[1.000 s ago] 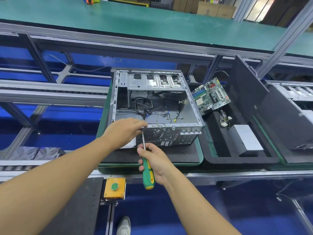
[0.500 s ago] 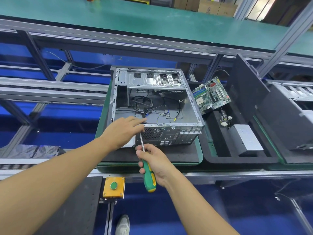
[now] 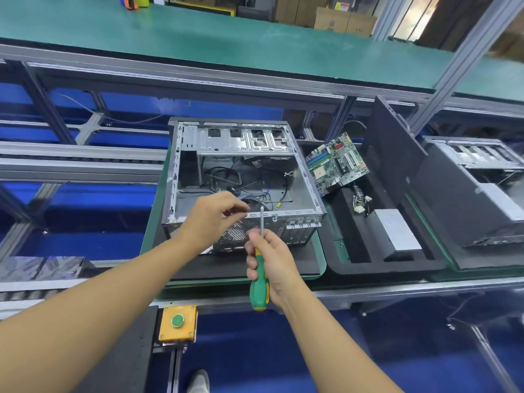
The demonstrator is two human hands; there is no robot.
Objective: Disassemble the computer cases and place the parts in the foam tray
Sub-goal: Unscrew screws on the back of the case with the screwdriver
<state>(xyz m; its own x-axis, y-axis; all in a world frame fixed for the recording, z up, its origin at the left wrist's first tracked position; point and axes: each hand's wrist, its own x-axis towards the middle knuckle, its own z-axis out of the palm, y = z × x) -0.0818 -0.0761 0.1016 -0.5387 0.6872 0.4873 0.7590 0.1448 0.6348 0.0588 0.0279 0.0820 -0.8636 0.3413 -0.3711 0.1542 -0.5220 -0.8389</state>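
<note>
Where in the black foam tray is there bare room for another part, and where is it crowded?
The long slot between the left wall of the foam tray and the silver power supply looks bare. The far end is crowded: the circuit board leans there, with a cable bundle nearer.

Right hand (image 3: 272, 259) grips screwdriver (image 3: 259, 282) beside open case (image 3: 307, 194).

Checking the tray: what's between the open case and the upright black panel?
Head view: the motherboard tilted on the foam tray, the power supply nearer.
</note>
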